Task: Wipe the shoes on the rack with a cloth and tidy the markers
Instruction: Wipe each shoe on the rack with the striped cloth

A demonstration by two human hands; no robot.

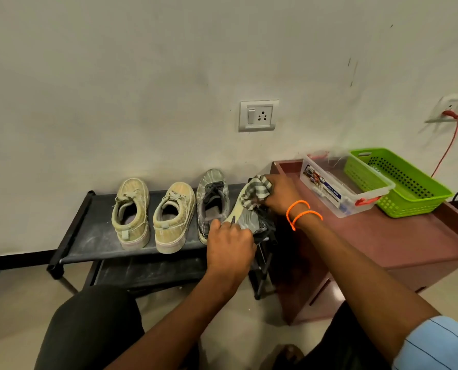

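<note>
**Grey shoe held tipped, cloth pressed on its toe**

Right hand (281, 194) curled round striped cloth (257, 192), bunched and pressed against toe end of grey shoe (245, 217). Left hand (229, 245) gripped same shoe at heel end, fingers wrapped over its edge, thumb up. Shoe tipped on its side, pale sole facing left, at right end of black rack (89, 236). Laces and lower part hidden behind both hands; whether it touched the shelf, could not tell.

Just left, on top shelf: matching grey shoe (213, 201) upright, then two beige shoes (131, 212) (173, 216), toes to wall.

Right of rack: maroon cabinet (382, 241) carrying clear plastic box (342, 188) and green basket (398, 180), side by side. Box contents hard to make out; could not pick out markers. Orange bands (301, 213) on right wrist.
</note>
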